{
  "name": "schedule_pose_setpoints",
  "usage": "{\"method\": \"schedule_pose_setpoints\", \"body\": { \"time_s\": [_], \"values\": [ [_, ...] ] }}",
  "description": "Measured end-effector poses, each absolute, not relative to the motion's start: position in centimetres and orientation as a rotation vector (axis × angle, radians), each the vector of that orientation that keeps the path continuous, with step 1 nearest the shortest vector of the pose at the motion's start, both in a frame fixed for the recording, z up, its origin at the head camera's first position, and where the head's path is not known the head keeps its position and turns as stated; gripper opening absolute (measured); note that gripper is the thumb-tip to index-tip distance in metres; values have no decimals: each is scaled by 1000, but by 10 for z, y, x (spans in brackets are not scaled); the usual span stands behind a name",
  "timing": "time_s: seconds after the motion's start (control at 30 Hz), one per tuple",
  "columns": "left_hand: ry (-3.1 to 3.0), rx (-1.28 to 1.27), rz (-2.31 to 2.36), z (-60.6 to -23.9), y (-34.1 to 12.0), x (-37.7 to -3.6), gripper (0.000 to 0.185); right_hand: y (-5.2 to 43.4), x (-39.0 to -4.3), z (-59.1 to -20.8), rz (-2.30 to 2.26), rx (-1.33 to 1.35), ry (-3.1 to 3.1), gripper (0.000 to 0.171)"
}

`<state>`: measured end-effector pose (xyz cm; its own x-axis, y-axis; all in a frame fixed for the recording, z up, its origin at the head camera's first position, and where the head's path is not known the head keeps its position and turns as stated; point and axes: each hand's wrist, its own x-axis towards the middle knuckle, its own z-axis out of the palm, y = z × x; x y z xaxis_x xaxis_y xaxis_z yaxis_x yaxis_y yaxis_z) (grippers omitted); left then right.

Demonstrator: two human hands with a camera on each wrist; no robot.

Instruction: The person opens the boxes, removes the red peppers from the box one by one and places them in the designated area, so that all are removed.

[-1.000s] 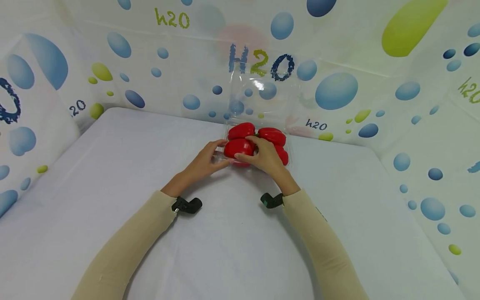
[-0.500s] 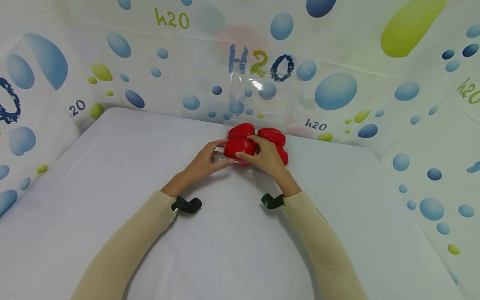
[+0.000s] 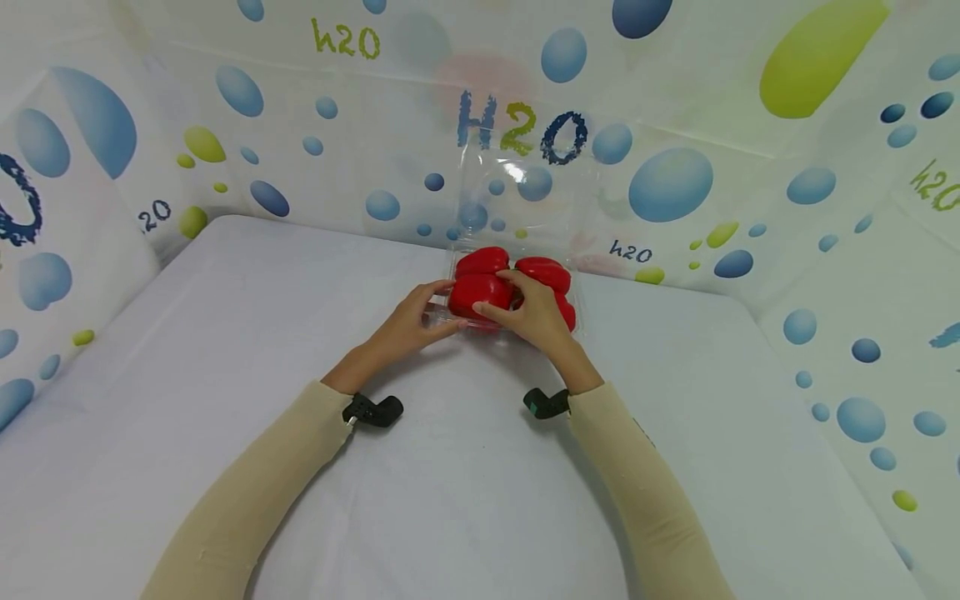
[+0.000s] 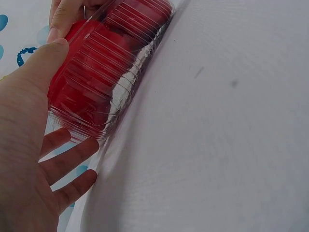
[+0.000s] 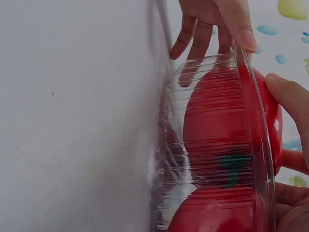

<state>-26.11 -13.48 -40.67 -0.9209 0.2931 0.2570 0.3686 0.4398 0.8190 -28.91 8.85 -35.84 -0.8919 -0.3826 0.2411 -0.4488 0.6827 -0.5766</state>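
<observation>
Nothing has shifted: the left hand point(image 3: 408, 321) steadies the flimsy ribbed clear plastic clamshell point(image 4: 104, 113), fingers curled on its rim; the right hand point(image 3: 534, 315) pinches a smooth, firm red bell pepper point(image 3: 480, 293), best grasped around its shoulders.

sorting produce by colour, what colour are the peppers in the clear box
Red peppers, with a green stem visible through the clear box; the right wrist view shows them best.
</observation>
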Motion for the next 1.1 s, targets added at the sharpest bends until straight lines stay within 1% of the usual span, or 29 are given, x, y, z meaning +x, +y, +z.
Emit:
{"method": "schedule_pose_setpoints", "body": {
  "time_s": [1.1],
  "values": [
    [-2603, -609, -1499, -407, -136, -261, 72, 92, -288, -363, 1068, 669, -2723, 69]
  ]
}}
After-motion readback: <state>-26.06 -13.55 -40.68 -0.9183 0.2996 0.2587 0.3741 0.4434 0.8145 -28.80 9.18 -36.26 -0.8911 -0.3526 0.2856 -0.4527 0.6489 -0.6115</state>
